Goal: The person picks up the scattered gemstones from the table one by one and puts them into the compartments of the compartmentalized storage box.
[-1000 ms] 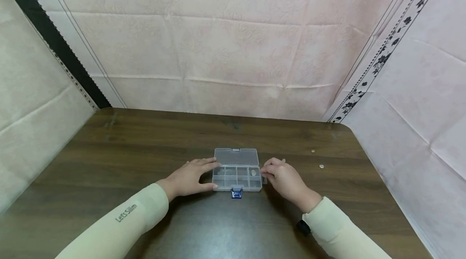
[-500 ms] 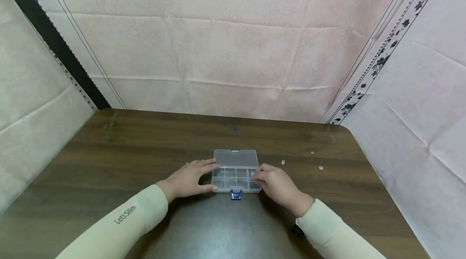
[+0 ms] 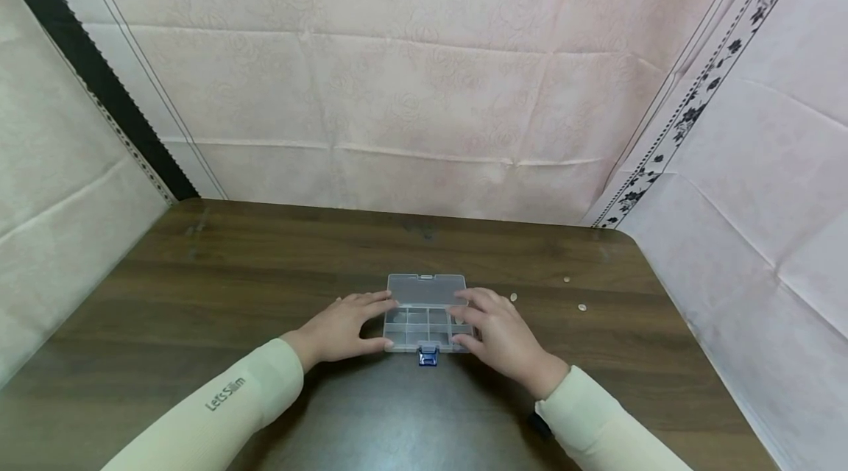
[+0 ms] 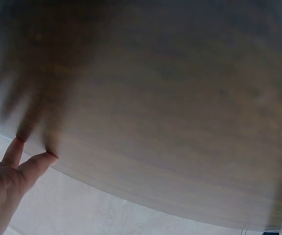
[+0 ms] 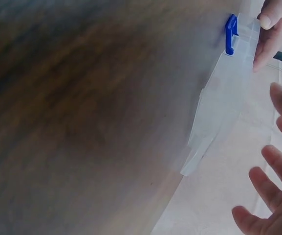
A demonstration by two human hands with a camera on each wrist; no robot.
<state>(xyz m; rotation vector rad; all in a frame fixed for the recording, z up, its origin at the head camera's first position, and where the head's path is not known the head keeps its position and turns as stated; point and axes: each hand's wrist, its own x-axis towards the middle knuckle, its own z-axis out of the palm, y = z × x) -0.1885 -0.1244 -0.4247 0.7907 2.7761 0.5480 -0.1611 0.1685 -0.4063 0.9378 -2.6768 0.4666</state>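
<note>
A clear plastic compartment box (image 3: 417,328) lies on the table with its lid (image 3: 425,289) folded back and its blue latch (image 3: 428,358) hanging at the front. My left hand (image 3: 339,332) touches the box's left side, fingers and thumb spread. Over the right-hand compartments is my right hand (image 3: 506,342), its fingers parted and no object between them. In the right wrist view those fingers (image 5: 263,188) stand apart from the box (image 5: 221,98). A small pale disc (image 3: 458,321) shows inside a right compartment, partly covered by the right fingers.
Three small pale button-like discs lie on the wooden table to the right: a near disc (image 3: 513,297), a far disc (image 3: 566,280) and another disc (image 3: 581,307). Pale cloth (image 3: 371,118) hangs behind the table and along both sides.
My right hand has moved left from beside the box to over its right compartments, and its pinched fingers have spread apart. My left hand has stayed at the box's left side.
</note>
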